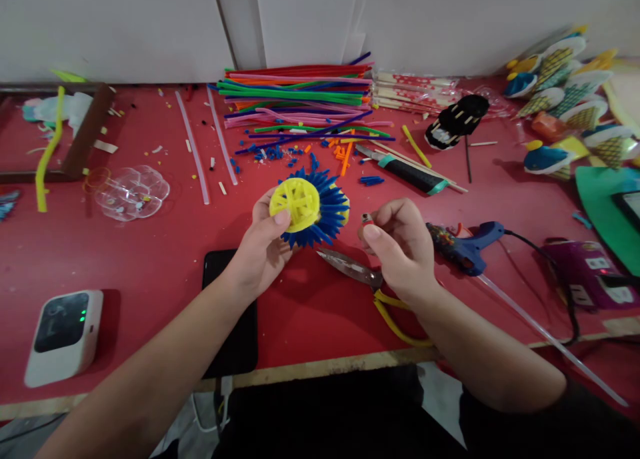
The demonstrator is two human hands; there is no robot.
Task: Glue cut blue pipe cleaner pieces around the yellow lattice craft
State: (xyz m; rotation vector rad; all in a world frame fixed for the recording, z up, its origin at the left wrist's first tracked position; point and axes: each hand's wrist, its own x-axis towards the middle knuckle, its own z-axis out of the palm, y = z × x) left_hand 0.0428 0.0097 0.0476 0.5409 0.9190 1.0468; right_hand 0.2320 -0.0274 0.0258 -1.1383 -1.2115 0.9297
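My left hand is closed around a pipe-cleaner craft piece, with the thumb on its round yellow face. Blue fuzzy spikes fan out behind that face, and another yellow part shows at the far side. A short gap to the right, my right hand grips what looks like a small red lighter; only its metal top and a bit of red show past the fingers. Scissors with yellow handles lie under and beside the right hand, blades pointing left.
Pipe cleaners in many colours are piled at the back. A utility knife lies before them among blue scraps. On the right are a glue gun and finished duck-like crafts; a black phone and white device lie left.
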